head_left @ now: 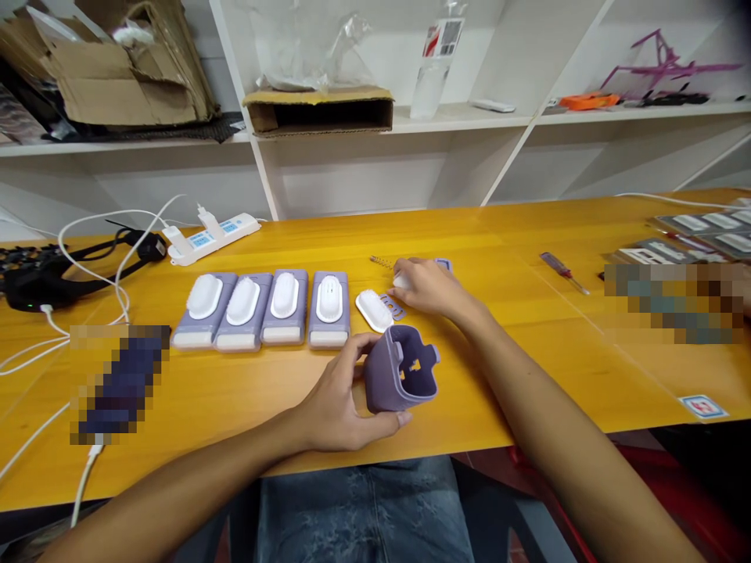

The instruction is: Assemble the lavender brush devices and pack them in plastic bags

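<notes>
Left hand (334,395) has fingers open wide around one hollow purple plastic housing (404,375), holding it on the yellow wooden table (528,375). Right hand (428,285) has fingers bent narrow over one small white oval plastic part (400,280). Just beside these fingers lie one white oval plastic cap (374,310) and a thin metal spring (381,262).

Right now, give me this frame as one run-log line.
left hand: holds purple plastic housing | right hand: holds small white part | nearby: coiled spring
</notes>
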Demonstrator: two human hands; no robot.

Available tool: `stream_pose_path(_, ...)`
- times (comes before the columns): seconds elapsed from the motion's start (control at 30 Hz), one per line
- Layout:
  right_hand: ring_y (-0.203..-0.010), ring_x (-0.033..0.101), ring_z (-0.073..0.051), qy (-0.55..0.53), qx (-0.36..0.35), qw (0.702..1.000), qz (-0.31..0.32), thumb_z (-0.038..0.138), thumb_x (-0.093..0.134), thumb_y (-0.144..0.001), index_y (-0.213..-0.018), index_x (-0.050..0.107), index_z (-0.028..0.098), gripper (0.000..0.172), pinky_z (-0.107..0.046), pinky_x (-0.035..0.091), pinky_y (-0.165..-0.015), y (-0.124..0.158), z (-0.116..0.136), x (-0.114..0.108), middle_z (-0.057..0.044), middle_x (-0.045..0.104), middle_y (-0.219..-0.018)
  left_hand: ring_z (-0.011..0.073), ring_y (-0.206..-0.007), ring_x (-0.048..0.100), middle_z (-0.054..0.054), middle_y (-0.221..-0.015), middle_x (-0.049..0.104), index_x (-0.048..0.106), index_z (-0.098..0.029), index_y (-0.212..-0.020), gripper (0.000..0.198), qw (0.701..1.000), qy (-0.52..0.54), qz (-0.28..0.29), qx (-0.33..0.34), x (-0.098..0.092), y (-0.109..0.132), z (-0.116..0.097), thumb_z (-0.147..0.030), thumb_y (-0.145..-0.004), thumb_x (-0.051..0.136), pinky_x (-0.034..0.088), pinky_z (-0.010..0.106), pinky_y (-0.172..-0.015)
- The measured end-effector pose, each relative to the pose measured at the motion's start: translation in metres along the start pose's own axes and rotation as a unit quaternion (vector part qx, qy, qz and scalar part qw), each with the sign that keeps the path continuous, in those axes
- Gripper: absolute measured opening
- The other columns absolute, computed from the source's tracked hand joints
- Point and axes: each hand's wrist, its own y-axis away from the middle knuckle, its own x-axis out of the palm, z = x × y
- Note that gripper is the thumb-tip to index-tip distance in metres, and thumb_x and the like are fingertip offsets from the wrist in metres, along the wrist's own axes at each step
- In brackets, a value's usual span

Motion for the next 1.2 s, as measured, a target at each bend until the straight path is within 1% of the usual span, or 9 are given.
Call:
stream_pose_path(0.13,-0.113,0.076,-0.042,-0.003,0.011,1.0,0.027,0.041,0.076,-0.097,-0.128,0.072,0.019,0.038,-0.043,0.052,-0.083,0.002,0.001,-0.002,-0.021,0.081,-0.127,0.0377,-0.142,0.067,0.017,-0.151,0.063,0.044,-0.028,-0.149,0.082,1.0,0.009,-0.001,-0.011,0.0,-0.001,0.0,-0.029,-0.084,0.095,0.062,0.057,-0.114)
stream_pose_path(0.3,-0.111,0.077,-0.041,-0.034,0.015,0.998,0.046,0.046,0.074,-0.099,-0.123,0.073,0.02,0.036,-0.043,0.051,-0.084,0.0,-0.001,-0.003,-0.019,0.083,-0.121,0.0373,-0.142,0.068,0.017,-0.151,0.063,0.044,-0.028,-0.149,0.082,1.0,0.012,0.002,-0.018,0.0,-0.001,-0.001,-0.03,-0.084,0.095,0.06,0.058,-0.116)
stream_pose_path(0.37,-0.112,0.076,-0.04,-0.053,0.017,0.998,0.025,0.048,0.072,-0.1,-0.121,0.073,0.019,0.036,-0.043,0.052,-0.086,-0.001,-0.002,-0.005,-0.019,0.083,-0.12,0.0379,-0.143,0.067,0.017,-0.152,0.063,0.045,-0.028,-0.148,0.081,1.0,0.007,0.0,-0.021,0.0,-0.001,-0.002,-0.03,-0.084,0.094,0.06,0.058,-0.116)
stream_pose_path(0.5,-0.118,0.074,-0.041,-0.055,0.034,0.997,-0.041,0.05,0.071,-0.101,-0.124,0.072,0.018,0.04,-0.046,0.054,-0.091,0.0,-0.006,-0.008,-0.021,0.079,-0.13,0.0394,-0.144,0.066,0.018,-0.155,0.062,0.045,-0.028,-0.149,0.081,1.0,0.013,0.006,-0.025,0.0,-0.001,-0.003,-0.03,-0.084,0.094,0.062,0.058,-0.114)
stream_pose_path(0.73,-0.114,0.073,-0.042,0.001,0.084,0.995,-0.059,0.041,0.066,-0.102,-0.132,0.072,0.017,0.039,-0.048,0.056,-0.091,0.001,-0.017,-0.008,-0.022,0.074,-0.135,0.037,-0.145,0.066,0.017,-0.157,0.062,0.046,-0.029,-0.149,0.079,1.0,0.018,0.008,-0.021,0.0,-0.001,-0.005,-0.031,-0.087,0.094,0.062,0.055,-0.115)
stream_pose_path(0.87,-0.123,0.07,-0.041,-0.022,0.02,0.998,-0.064,0.042,0.066,-0.103,-0.127,0.075,0.016,0.036,-0.05,0.055,-0.1,-0.001,-0.021,-0.007,-0.022,0.074,-0.133,0.0369,-0.144,0.067,0.016,-0.155,0.063,0.045,-0.03,-0.153,0.084,1.0,0.007,0.011,-0.017,0.0,0.001,-0.004,-0.03,-0.086,0.096,0.062,0.055,-0.116)
stream_pose_path(0.93,-0.128,0.066,-0.043,-0.027,-0.024,0.998,-0.047,0.045,0.067,-0.103,-0.12,0.076,0.018,0.034,-0.053,0.053,-0.103,-0.001,-0.019,-0.005,-0.021,0.076,-0.129,0.0374,-0.144,0.067,0.016,-0.154,0.063,0.046,-0.03,-0.152,0.084,1.0,0.006,0.009,-0.018,0.0,0.001,-0.004,-0.031,-0.085,0.096,0.062,0.055,-0.116)
stream_pose_path(1.03,-0.128,0.063,-0.047,0.009,-0.048,0.999,-0.007,0.049,0.071,-0.1,-0.115,0.077,0.02,0.033,-0.059,0.05,-0.103,0.001,-0.01,0.0,-0.019,0.081,-0.119,0.0377,-0.144,0.066,0.016,-0.154,0.063,0.046,-0.029,-0.151,0.082,1.0,0.01,0.005,-0.018,0.001,0.001,-0.004,-0.031,-0.085,0.096,0.062,0.054,-0.115)
stream_pose_path(1.2,-0.127,0.063,-0.048,0.063,-0.075,0.995,0.006,0.032,0.065,-0.101,-0.114,0.079,0.015,0.025,-0.059,0.046,-0.101,0.003,0.004,0.008,-0.024,0.081,-0.112,0.0378,-0.145,0.067,0.017,-0.156,0.063,0.046,-0.029,-0.152,0.082,1.0,0.01,0.004,-0.024,0.0,0.0,-0.004,-0.029,-0.086,0.095,0.062,0.053,-0.115)
